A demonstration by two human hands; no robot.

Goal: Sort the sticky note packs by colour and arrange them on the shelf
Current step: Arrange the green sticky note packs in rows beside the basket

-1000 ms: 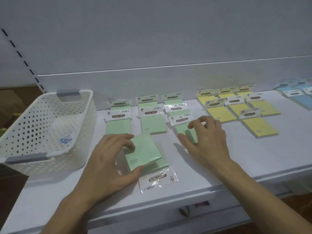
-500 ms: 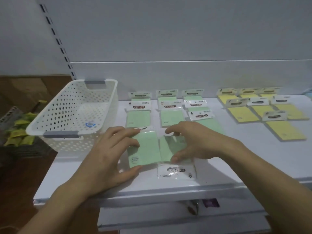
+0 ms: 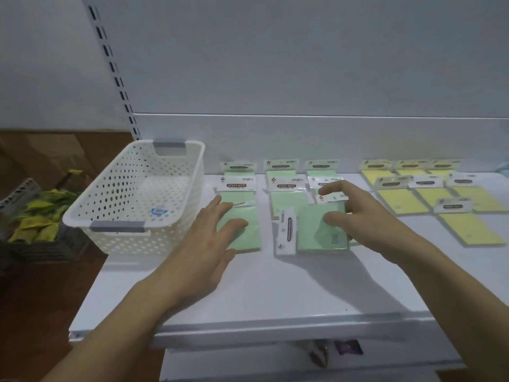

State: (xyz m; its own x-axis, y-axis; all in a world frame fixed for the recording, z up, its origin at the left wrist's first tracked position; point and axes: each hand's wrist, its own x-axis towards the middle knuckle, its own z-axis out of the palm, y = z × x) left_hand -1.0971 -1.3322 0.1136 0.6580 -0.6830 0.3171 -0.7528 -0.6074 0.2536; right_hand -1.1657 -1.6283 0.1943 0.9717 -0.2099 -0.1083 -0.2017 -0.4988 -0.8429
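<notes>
Green sticky note packs (image 3: 286, 188) lie in three columns at the back of the white shelf (image 3: 275, 293). Yellow packs (image 3: 402, 201) are grouped to their right. My left hand (image 3: 209, 241) lies flat, fingers spread, on a green pack (image 3: 246, 235) at the front of the left column. My right hand (image 3: 360, 216) has its thumb on top of another green pack (image 3: 316, 235) and its fingers curled at that pack's far edge. This pack lies turned sideways, with its white header card (image 3: 286, 232) pointing left.
An empty white perforated basket (image 3: 82, 216) stands on the shelf's left end, close to my left hand. Beyond it, lower down, a grey crate (image 3: 41, 246) holds yellow-green packets. The shelf's back wall rises just behind the packs. A blue pack edge (image 3: 505, 172) shows far right.
My view has shifted left. My left hand has laid its green pack down in front of the left column. My right hand has turned the second pack sideways and slid it toward the rows.
</notes>
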